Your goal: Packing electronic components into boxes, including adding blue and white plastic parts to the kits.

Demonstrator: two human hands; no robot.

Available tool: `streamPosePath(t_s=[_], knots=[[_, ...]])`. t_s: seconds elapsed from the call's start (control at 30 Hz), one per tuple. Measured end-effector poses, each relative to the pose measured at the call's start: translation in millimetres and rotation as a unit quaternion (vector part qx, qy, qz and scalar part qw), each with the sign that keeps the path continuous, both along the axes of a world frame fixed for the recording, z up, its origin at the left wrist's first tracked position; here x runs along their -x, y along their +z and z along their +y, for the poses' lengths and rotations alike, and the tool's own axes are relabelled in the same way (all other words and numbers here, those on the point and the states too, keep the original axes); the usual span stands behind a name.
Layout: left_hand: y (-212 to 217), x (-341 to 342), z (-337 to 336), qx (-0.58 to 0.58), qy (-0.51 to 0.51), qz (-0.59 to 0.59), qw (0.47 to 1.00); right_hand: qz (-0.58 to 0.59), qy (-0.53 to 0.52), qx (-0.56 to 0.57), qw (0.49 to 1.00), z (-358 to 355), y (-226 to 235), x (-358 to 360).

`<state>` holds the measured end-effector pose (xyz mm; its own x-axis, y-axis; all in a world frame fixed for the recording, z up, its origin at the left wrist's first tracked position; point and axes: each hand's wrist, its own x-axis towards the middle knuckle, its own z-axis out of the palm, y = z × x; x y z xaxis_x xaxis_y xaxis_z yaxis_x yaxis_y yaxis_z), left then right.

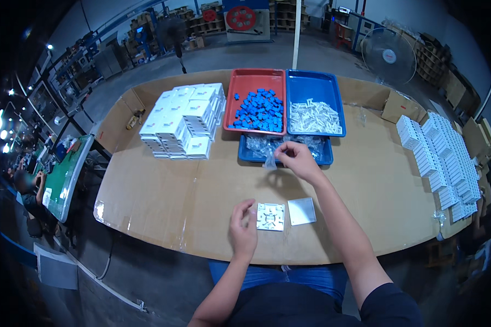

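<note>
Head view: a square white case (270, 217) lies open side up on the cardboard tabletop (153, 201), with a flat white plate (301, 211) just right of it. The left hand (243, 229), thumb and fingers parted and loosely curled, is just left of the case, contact uncertain; beyond the case, the right hand (301, 160) pinches a clear plastic piece (270, 160) near the lower blue tray (251, 160).
</note>
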<state>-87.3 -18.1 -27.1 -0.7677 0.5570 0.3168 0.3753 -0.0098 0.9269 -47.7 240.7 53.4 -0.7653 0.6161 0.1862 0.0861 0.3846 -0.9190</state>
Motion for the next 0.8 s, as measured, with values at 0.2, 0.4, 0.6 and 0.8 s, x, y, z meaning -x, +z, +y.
streamPosePath(t_s=[0.2, 0.4, 0.6, 0.8], knots=[[57, -6, 33, -0.075, -0.086, -0.192, 0.975, -0.031, 0.092, 0.052, 0.994, -62, 19, -77], [43, -13, 28, 0.036, -0.134, -0.214, 0.967, -0.045, 0.002, -0.044, 0.998, -68, 25, -116], [42, -22, 27, -0.026, -0.177, -0.22, 0.959, -0.055, 0.074, -0.038, 0.995, -76, 29, -128], [39, -31, 23, -0.019, -0.181, -0.233, 0.955, -0.007, 0.003, -0.022, 1.0, -86, 13, -119]])
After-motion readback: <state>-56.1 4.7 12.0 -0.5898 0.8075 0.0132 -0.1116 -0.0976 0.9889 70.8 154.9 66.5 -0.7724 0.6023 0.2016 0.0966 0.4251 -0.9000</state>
